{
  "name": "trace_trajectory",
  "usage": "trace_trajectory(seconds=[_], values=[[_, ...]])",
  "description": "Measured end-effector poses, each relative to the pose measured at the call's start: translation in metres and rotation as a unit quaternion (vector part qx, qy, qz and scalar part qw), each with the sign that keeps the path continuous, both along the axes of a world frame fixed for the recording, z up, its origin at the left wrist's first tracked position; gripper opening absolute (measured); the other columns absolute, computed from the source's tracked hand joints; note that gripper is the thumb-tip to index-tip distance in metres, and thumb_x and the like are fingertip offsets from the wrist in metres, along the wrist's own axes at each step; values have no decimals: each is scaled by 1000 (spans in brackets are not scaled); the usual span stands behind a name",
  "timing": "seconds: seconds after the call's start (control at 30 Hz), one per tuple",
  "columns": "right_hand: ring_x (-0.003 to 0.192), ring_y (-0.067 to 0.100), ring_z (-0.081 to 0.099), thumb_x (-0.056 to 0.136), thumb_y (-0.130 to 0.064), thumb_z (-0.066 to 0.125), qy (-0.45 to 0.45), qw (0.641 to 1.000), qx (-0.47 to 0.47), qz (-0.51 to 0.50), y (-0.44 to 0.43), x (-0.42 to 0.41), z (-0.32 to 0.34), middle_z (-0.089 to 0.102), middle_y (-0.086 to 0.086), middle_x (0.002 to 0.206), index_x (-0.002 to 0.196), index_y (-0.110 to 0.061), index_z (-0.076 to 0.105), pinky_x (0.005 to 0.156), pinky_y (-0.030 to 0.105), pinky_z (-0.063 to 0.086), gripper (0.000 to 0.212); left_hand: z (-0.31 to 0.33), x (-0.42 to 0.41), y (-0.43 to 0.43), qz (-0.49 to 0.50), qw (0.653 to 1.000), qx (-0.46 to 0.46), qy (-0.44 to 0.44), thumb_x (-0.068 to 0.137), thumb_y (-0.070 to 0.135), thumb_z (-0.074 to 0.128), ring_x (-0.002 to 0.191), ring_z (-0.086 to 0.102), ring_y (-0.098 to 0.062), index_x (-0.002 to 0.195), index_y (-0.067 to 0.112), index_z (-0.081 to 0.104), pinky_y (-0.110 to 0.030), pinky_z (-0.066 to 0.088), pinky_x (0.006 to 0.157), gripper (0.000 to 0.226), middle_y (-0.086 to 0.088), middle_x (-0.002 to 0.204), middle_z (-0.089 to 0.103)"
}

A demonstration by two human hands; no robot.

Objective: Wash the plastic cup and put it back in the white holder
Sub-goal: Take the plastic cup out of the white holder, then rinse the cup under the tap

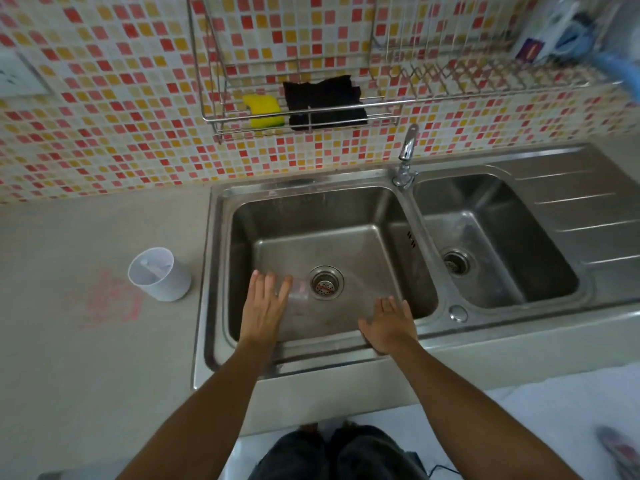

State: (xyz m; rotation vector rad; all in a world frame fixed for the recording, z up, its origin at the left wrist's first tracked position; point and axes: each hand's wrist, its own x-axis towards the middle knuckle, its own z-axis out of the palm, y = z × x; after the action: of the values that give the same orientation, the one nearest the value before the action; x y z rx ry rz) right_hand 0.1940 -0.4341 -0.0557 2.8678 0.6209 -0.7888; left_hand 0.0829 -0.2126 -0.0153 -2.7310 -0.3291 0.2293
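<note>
Sink (391,206): brushed stainless steel, dull sheen, water-spotted. Plastic cup (298,295): clear, thin, glossy; white holder (160,274): smooth matt plastic. Desk (86,341): matt beige, stone-like.

Clear plastic cup (298,296) in sink basin; white holder (160,274) upright on counter.

A mosaic-tiled wall (104,126) of red, yellow and white rises behind a grey countertop (86,341).
</note>
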Motion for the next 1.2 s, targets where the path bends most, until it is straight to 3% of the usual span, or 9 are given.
trace_trajectory(seconds=[0.13,0.3,0.4,0.5,0.63,0.77,0.9,1.07,1.2], values=[[148,21,3,95,-55,20,5,1000,-4,-2,0,1,-1,11,10,161,152,-5,10,119,44,-6,76,3,7,8,5,1000,-29,-10,83,8,59,142,22,-41,152,12,11,-51,-7,117,85,-25,150,25],[147,23,9,97,-53,23,-7,1000,20,-4,-1,-2,2,17,10,159,151,-7,14,118,47,-3,72,0,30,13,68,982,-143,-99,64,18,79,119,50,-35,132,14,47,-58,23,115,76,-17,123,54],[145,24,18,94,-58,37,41,990,120,-61,-6,6,2,22,7,158,151,-12,18,119,44,9,76,2,57,7,72,963,-213,-148,62,22,82,109,56,-35,124,14,49,-63,33,108,71,-15,114,57],[140,24,31,91,-48,55,107,945,260,-165,-14,41,18,29,8,155,150,-13,22,116,38,26,77,6,92,-2,80,942,-273,-178,67,31,80,119,53,-35,134,14,45,-64,29,109,77,-13,127,56],[138,27,35,92,-35,60,15,919,340,-200,-23,116,52,35,9,152,149,-13,26,113,38,31,71,32,149,-31,122,896,-375,-203,77,32,69,132,40,-29,139,20,36,-51,20,115,72,-3,138,46],[122,31,52,93,-29,58,-19,886,405,-225,-15,194,80,50,10,138,143,-17,31,98,37,44,58,55,201,-54,101,860,-430,-254,69,21,74,117,51,-24,124,11,50,-34,33,101,61,-5,122,57],[108,27,58,97,-22,51,-14,880,429,-202,-1,243,93,53,5,130,139,-20,33,64,18,45,46,61,225,-64,80,869,-428,-236,67,32,83,116,45,-14,123,17,51,-29,27,103,66,10,113,46],[123,35,49,95,-17,52,-58,921,376,-87,16,265,67,50,11,139,140,-22,36,105,48,37,48,28,247,-46,95,876,-434,-191,45,70,68,111,52,1,107,38,56,-24,40,99,71,28,117,54],[138,27,30,90,-10,53,-128,953,271,41,18,271,46,35,2,150,138,-24,40,111,41,23,51,27,257,-55,78,880,-429,-187,46,67,71,113,52,2,108,36,57,-24,40,97,70,27,117,54]])
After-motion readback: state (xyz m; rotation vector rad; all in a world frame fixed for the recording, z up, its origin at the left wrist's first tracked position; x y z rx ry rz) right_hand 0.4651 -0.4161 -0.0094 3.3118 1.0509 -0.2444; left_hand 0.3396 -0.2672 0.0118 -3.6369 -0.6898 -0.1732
